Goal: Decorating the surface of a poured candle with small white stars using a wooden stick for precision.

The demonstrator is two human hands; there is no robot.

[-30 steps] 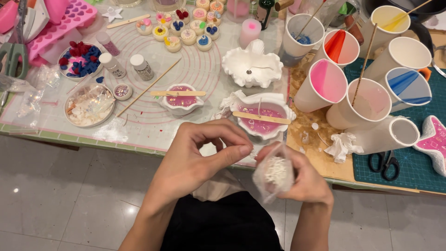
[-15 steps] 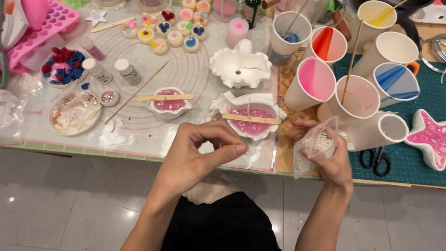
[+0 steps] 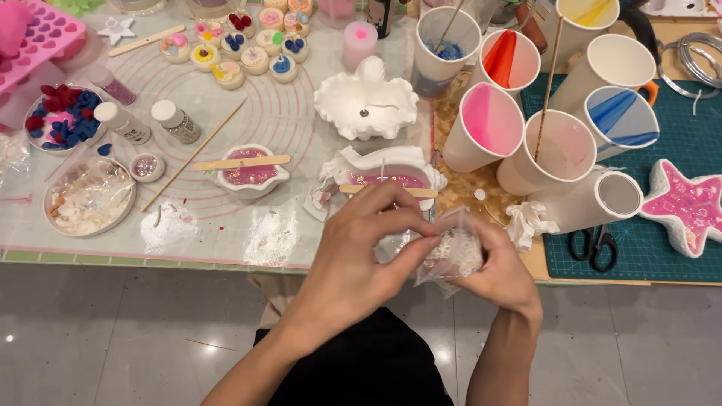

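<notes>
Cluttered craft table [image 3: 226, 248] over pale glossy floor tiles, covered left and centre by a translucent silicone mat [image 3: 248, 113] printed with pink concentric rings, and right by a dark green gridded cutting mat [image 3: 677, 256].

Both hands working at the table's near edge. Left hand [image 3: 361, 248] closing narrowly, thumb and fingertips pinching the upper edge of a small clear plastic bag [image 3: 451, 252]. Right hand [image 3: 500, 271] cupping the same bag from below and behind. Bag soft, crinkled, holding small pale bits; long axis running roughly upright with the opening toward the table, slightly tilted. Exact contents too small to tell.

Just beyond the hands, lying crosswise: white shell-shaped mould [image 3: 383, 180] holding pink glittery fill, flat wooden stick [image 3: 387, 191] resting across its rim. Smaller shell mould [image 3: 252, 171] to the left, same pink fill, same kind of stick. Empty white shell dish [image 3: 366, 101] farther back.

White paper cups [image 3: 556, 90] standing clustered at right, interiors streaked pink, red, blue and yellow. Pink starfish piece [image 3: 688, 207] at far right, black scissors [image 3: 592, 246] beside it. Two small white-capped glitter bottles [image 3: 150, 122] lying at left, labels pale and unreadable. Round dish of pale shells [image 3: 89, 197] near the left edge.
</notes>
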